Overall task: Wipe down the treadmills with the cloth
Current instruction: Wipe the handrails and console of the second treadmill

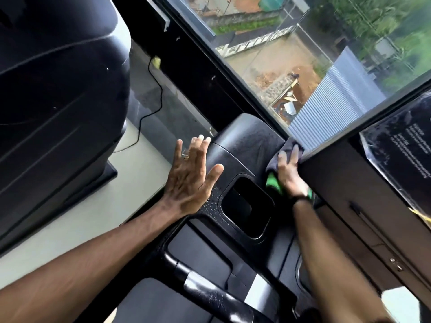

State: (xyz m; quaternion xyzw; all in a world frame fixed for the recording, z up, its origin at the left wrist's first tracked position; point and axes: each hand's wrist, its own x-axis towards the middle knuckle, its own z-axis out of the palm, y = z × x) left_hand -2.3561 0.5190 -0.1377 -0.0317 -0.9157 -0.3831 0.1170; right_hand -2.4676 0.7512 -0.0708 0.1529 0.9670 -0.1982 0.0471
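- The person leans over the black treadmill console (pixel 235 159), both bare forearms reaching forward across it.
- The right hand (pixel 290 173) presses a dark grey cloth (pixel 288 148) against the far right part of the console, right where the moulded top meets the edge of the raised display panel (pixel 349 183). The fingers lie curled over the cloth, gripping it; a bright green part of the cloth shows under the heel of the hand.
- A dark band sits on the right wrist.
- The left hand (pixel 190 176) is spread flat, fingers straight and apart, holding nothing. It rests at the left edge of the console top, the thumb lying across the black plastic. A ring (pixel 185 156) shows on one finger.
- Between the two hands, the console has a deep rectangular cup recess (pixel 248 203); small droplets speckle the plastic near its left rim.
- Nearer the person, a handlebar (pixel 203 287) with a silver section crosses the console's lower edge.
- To the left stands a second treadmill (pixel 58 101), its dark housing well apart from the hands, with a thin cable (pixel 154 89) trailing to the pale floor beside it.
- Beyond the console a large window (pixel 291 54) looks down on a yard and a corrugated roof.
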